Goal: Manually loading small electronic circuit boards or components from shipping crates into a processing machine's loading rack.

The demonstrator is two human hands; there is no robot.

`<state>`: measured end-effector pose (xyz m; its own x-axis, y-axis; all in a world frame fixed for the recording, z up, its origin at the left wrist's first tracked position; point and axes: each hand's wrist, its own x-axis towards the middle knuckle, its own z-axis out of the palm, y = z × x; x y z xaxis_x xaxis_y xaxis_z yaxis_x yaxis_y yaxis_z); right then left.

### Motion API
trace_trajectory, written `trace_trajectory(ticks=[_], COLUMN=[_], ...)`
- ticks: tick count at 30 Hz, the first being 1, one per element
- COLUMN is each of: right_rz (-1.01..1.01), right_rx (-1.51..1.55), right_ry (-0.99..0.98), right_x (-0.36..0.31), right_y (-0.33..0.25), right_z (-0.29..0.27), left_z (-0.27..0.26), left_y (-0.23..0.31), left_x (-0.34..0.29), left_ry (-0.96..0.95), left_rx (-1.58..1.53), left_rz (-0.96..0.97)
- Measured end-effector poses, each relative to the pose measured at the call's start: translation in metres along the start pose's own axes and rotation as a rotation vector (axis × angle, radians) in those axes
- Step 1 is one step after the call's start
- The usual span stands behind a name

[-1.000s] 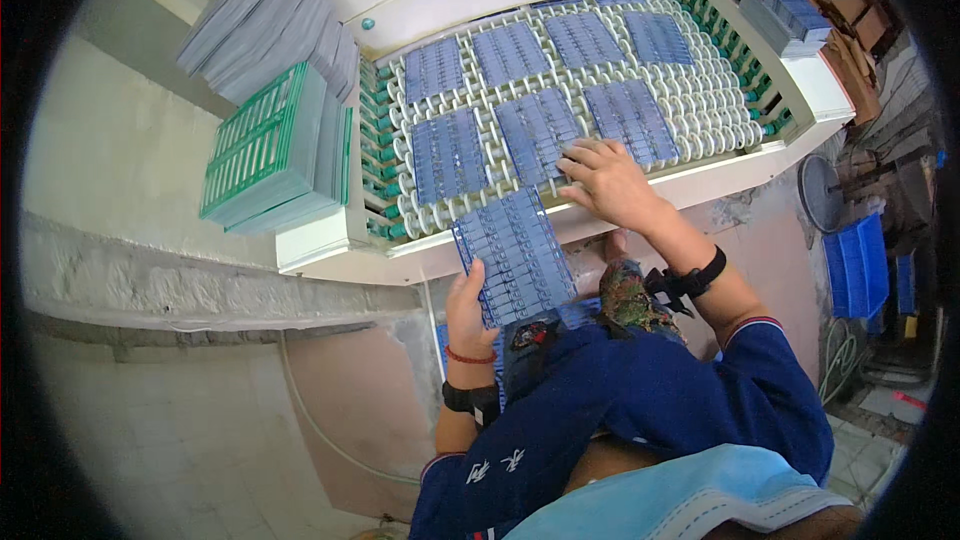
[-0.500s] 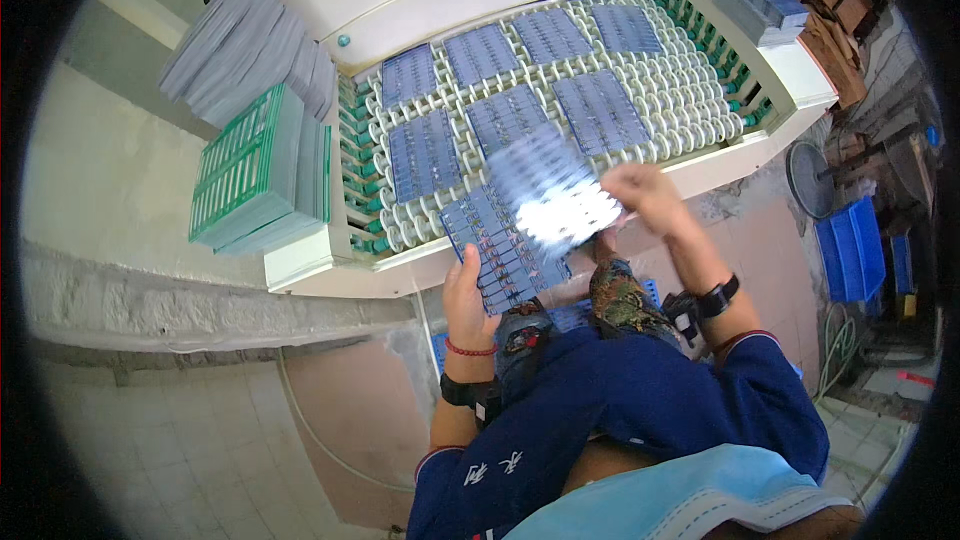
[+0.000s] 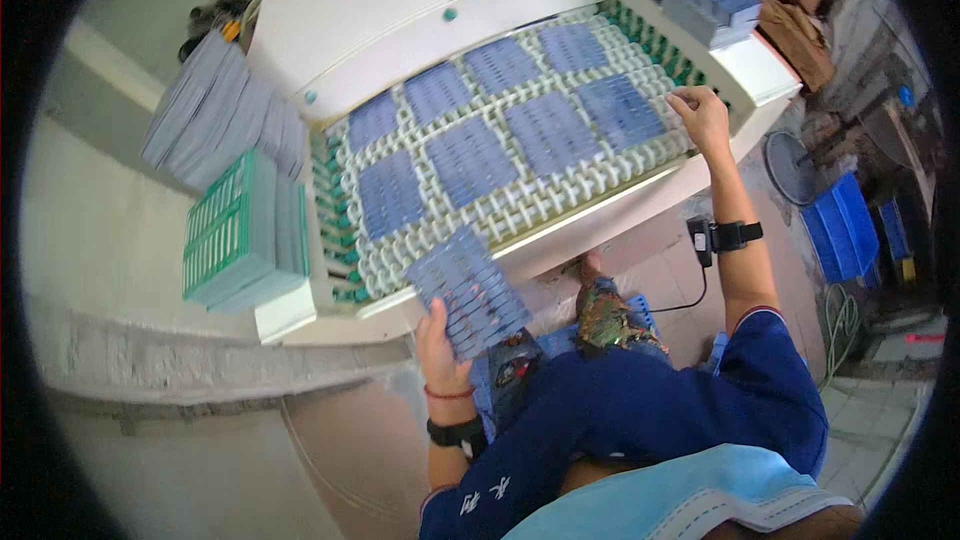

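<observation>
My left hand (image 3: pixel 442 348) grips the lower left edge of a blue-grey circuit board panel (image 3: pixel 470 290) with rows of slots, held tilted in front of the conveyor's near edge; whether it is one sheet or a stack I cannot tell. My right hand (image 3: pixel 702 118) hovers at the right end of the conveyor, fingers loosely bent, with nothing seen in them. Just left of its fingertips a similar panel (image 3: pixel 620 110) lies at the right of the near row. White wheel rollers (image 3: pixel 545 202) carry it and several more panels (image 3: pixel 470 158) in two rows.
Left of the rollers, a green slotted rack (image 3: pixel 222 225) and a stack of grey sheets (image 3: pixel 225 105) stand at the machine's end. More stacked panels (image 3: pixel 712 8) rest on its right end. Blue bins (image 3: pixel 842 228) and a round dark stool seat (image 3: pixel 790 168) are at right.
My right hand has swung right and away from the left hand, letting go of a shiny panel, and one more panel now lies at the near row's right. The view has shifted.
</observation>
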<state>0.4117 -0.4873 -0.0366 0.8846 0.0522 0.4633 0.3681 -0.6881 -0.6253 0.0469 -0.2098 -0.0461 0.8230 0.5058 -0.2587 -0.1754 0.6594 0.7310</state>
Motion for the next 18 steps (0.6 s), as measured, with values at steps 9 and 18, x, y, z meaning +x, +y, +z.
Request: trace_trajectory(ticks=[9,18], right_rz=[-0.026,0.074], right_rx=[-0.280,-0.300], right_ry=[0.313,0.104], right_x=[0.135,0.171], right_y=[0.040,0.063], right_z=[-0.110,-0.102], left_z=[-0.012,-0.018], left_y=[0.009,0.009], left_x=[-0.001,0.001], left_ry=[0.063,0.056], left_rx=[0.050,0.042], left_rz=[0.086,0.089])
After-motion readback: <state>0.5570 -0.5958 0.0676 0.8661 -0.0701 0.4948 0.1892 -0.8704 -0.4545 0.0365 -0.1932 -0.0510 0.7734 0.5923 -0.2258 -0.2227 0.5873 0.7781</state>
